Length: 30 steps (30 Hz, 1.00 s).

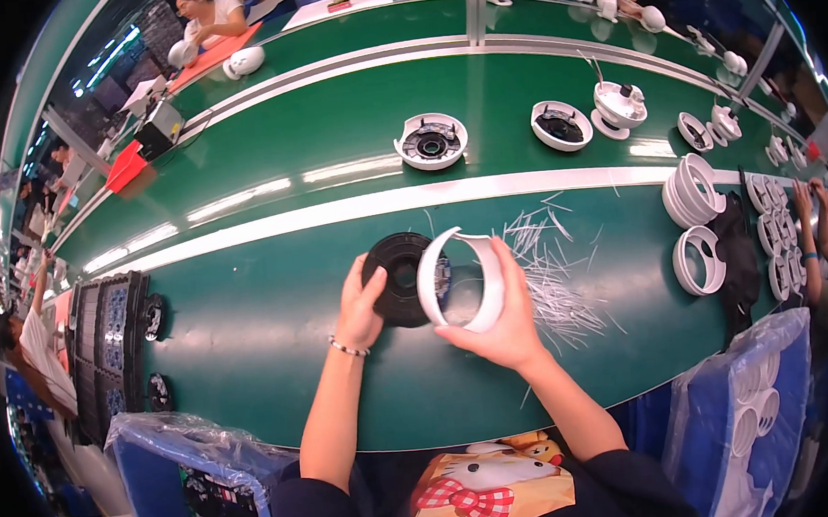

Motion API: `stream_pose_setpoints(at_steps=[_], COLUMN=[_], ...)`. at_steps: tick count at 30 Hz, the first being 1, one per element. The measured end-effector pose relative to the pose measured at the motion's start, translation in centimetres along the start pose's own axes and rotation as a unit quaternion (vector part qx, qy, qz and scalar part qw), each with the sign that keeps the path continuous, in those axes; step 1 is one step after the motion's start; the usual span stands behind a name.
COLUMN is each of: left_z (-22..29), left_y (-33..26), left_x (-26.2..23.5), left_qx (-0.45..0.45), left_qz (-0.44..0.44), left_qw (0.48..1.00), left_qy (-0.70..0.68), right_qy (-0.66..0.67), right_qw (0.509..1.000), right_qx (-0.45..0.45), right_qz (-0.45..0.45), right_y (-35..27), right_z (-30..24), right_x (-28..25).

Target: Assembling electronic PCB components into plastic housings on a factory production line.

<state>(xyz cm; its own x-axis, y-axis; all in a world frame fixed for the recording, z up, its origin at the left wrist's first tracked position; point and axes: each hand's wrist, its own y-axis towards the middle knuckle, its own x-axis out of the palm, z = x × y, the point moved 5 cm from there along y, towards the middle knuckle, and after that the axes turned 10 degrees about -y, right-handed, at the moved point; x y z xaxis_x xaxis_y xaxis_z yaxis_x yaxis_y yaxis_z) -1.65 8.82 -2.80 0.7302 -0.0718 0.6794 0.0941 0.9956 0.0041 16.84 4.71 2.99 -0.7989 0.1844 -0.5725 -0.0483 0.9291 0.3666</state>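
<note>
My left hand (361, 304) grips the edge of a round black plastic part (393, 277) with a hole in its middle. In my right hand (503, 315) is a white plastic ring housing (432, 281), open through the centre, with a notch at its top. The ring is held tilted beside the black part and overlaps its right side. Part of a blue circuit board (444, 280) shows through the ring's opening. Whether the two parts touch, I cannot tell. Both are above the green table (250, 363).
Thin white strips (549, 288) lie scattered right of my hands. White rings (699, 260) stand at the right, by a black cloth (738, 258). Black trays (106, 344) with circuit boards are at the left. Beyond, a green conveyor (330, 131) carries white housings (432, 142). Blue bins (189, 462) flank me.
</note>
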Motion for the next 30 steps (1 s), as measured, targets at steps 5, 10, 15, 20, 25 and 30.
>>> stream_pose_setpoints(at_steps=[5,10,15,20,25,30], left_z=[-2.3,-1.8,-1.4,-2.6,-2.4,-2.2], left_y=[-2.2,-2.1,-1.5,-1.4,-2.9,-3.7], left_x=[3.1,4.8,4.2,3.1,4.5,3.7], left_qx=[-0.110,-0.207,-0.225,-0.159,-0.218,-0.214], left_qz=[-0.065,-0.117,-0.010,0.022,-0.028,-0.074], left_qw=[0.983,0.922,0.936,0.955,0.953,0.943], left_qy=[-0.130,-0.305,-0.270,-0.249,-0.207,-0.243], right_qy=[0.021,-0.004,0.047,-0.055,-0.065,-0.092], right_qw=[0.998,0.992,0.982,0.975,0.967,0.945], right_qx=[-0.054,-0.117,-0.114,-0.183,-0.209,-0.239], right_qz=[-0.030,-0.049,-0.143,-0.116,-0.131,-0.205], right_y=[0.1,0.8,1.3,0.9,0.2,1.6], right_z=[-1.7,-1.8,-2.9,-3.7,-4.2,-5.4], right_x=[1.4,1.2,1.6,2.4,1.2,1.0])
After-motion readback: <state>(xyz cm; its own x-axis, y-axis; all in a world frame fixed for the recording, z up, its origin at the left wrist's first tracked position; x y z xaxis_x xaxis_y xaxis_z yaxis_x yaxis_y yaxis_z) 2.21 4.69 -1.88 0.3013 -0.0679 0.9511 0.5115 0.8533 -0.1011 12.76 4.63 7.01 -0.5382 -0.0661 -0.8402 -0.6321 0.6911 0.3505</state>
